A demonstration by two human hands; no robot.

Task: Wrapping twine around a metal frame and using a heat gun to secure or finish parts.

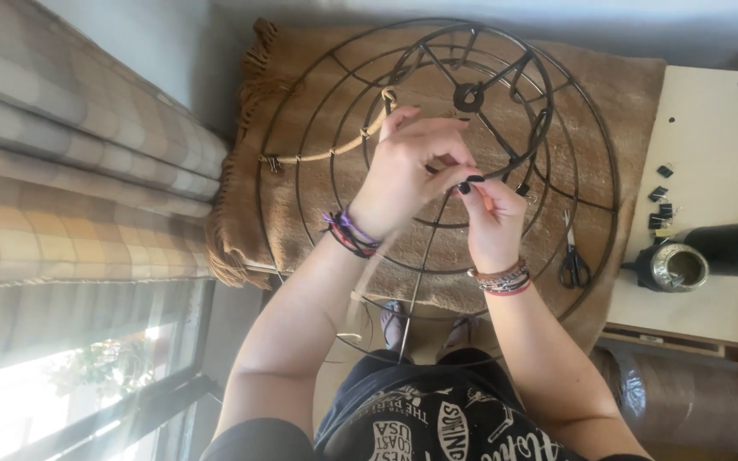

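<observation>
Both hands meet at the dark wire frame [437,183]: left hand [407,175] fingers pinch a frame wire, right hand [493,218] fingers apparently grip a blurred strand beside them. Scissors [572,260] lie right of them.

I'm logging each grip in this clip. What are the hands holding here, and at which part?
Both the left hand and the right hand pinch a thin spoke of the round wire frame, near its central hub. The exact finger contact is hidden.

wire frame [437,154] on blanket [625,94], scissors [572,265] R
</observation>
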